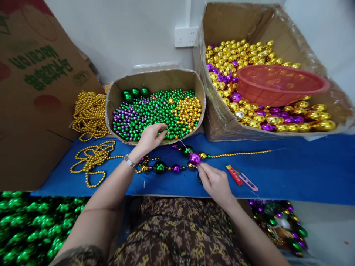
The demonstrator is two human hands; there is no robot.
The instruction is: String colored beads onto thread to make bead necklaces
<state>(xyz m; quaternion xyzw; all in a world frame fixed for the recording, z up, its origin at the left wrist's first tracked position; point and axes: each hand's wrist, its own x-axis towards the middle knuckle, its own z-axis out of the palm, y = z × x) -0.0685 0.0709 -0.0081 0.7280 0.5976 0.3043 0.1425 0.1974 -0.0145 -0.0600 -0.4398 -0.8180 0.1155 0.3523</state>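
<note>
My left hand [151,138] reaches over the front rim of a small cardboard box [155,79] of green, purple and gold beads, its fingers pinched at a thin needle or thread end. From there a fine thread [184,145] runs down to a large purple bead [194,159], which my right hand [213,181] pinches from below. A partly strung strand of big green, purple and gold beads [161,167] lies on the blue table between my hands. A thin gold bead chain [238,153] trails off to the right.
A big cardboard box [222,122] of large gold and purple balls holds a red plastic basin [280,87]. Gold bead strands [90,114] lie piled at left, beside a cardboard sheet [36,92]. A red thread snipper [240,178] lies right of my hand. Green bead heaps [30,225] sit below the table.
</note>
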